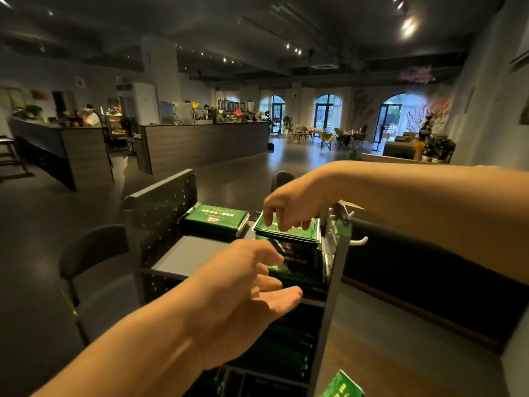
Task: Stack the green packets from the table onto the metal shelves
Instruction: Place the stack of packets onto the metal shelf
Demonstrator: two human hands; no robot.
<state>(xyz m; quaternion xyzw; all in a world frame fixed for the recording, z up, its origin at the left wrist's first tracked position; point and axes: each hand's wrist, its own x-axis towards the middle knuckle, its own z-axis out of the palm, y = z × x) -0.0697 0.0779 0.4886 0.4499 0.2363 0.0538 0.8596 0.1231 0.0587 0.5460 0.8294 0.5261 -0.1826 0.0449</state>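
Observation:
A grey metal shelf unit stands in front of me. On its top level a stack of green packets lies at the back left. A second stack of green packets lies at the back right, with more green packets in front of it. My right hand reaches in from the right, its fingertips resting on the top packet of the right stack. Near the front of that stack my left hand hovers with its fingers loosely spread and holds nothing. Lower shelves hold dark green packets.
A dark chair stands left of the shelf unit, and another chair back shows behind it. One green packet pokes in at the bottom edge. White hooks stick out of the unit's right side panel. Counters and open floor lie beyond.

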